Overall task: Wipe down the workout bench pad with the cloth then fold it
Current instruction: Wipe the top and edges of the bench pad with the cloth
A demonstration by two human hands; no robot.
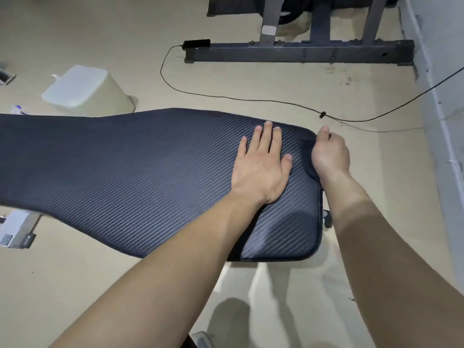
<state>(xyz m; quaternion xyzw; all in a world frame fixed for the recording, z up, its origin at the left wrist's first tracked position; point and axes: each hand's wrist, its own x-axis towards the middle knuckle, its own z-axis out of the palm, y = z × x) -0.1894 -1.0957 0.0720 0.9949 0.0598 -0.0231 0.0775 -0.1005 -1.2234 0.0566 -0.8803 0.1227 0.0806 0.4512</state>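
Head view: dark-blue bench pad (140, 159), carbon-weave texture, runs from left edge to centre-right above beige floor (75, 285). Left hand (261, 172) flat on pad near its right end, fingers straight and spread. Right hand (330, 154) at pad's end edge, fingers curled, thumb up, gripping dark cloth (306, 156) draped over corner. Hands apart, near each other. White bin (85, 89) on its side beyond pad. Black cable (226, 97) trails over floor near grey rack frame (298, 50). Label (6, 239) at left edge, print unreadable.
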